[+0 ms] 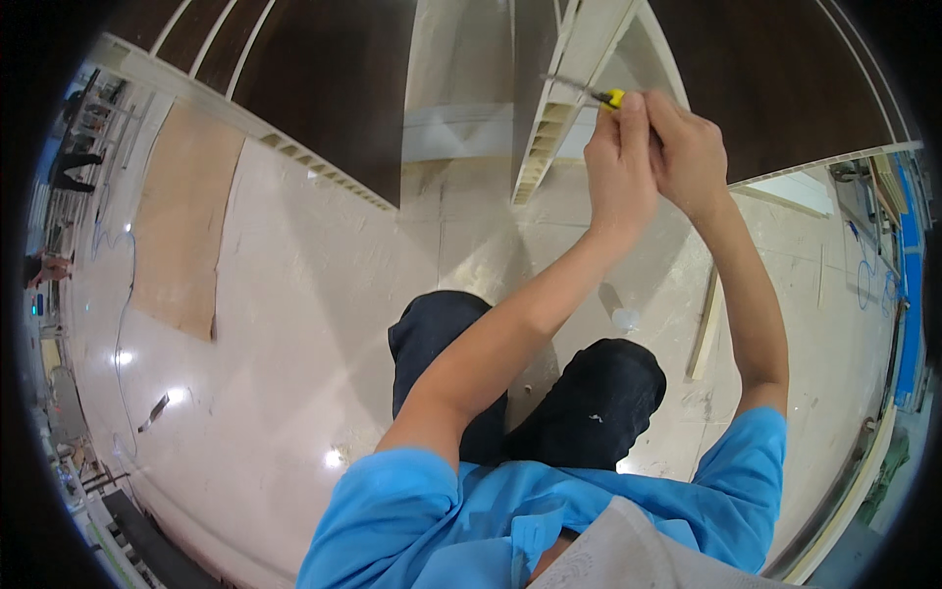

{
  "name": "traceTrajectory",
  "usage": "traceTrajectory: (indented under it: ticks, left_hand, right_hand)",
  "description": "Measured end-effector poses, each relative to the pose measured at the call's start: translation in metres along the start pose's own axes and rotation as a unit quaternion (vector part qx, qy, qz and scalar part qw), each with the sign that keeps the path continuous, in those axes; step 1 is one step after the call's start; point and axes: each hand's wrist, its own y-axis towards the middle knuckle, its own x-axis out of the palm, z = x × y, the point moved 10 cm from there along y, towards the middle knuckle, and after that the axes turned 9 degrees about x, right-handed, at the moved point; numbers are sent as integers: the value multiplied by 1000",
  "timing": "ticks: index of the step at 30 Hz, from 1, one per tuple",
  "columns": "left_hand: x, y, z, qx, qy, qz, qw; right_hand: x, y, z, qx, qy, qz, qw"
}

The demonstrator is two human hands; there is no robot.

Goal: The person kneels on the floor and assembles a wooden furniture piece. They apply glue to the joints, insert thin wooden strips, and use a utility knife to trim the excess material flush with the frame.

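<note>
My left hand and my right hand are raised and meet at the upper right of centre. Both are closed around the handle end of a yellow-and-black hand tool. Its thin grey shaft or blade points left; the exact kind is too small to tell, and my fingers cover most of the handle. The tool's tip reaches across the pale edge of an upright panel, whose open hollow cells face me. Whether the tip touches it, I cannot tell.
Dark brown panels stand left and right. Brown sheet lies on the pale floor at left, near a thin cable. A wooden strip lies right of my knees. Another person's hand shows at the far left.
</note>
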Motion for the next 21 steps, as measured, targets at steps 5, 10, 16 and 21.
traceTrajectory:
  ticks: [5, 10, 16, 21]
  left_hand:
    - [-1, -2, -15, -27, -29, -3, 999]
    - [-6, -17, -25, -90, -10, 21, 996]
    - [27, -8, 44, 12, -22, -20, 999]
    - [55, 33, 105, 64, -121, -49, 989]
  right_hand:
    - [-1, 0, 12, 8, -7, -29, 1000]
    - [29, -9, 24, 64, -73, -186, 978]
    - [-51, 6, -5, 57, 39, -26, 997]
    - [-107, 51, -33, 20, 48, 57, 997]
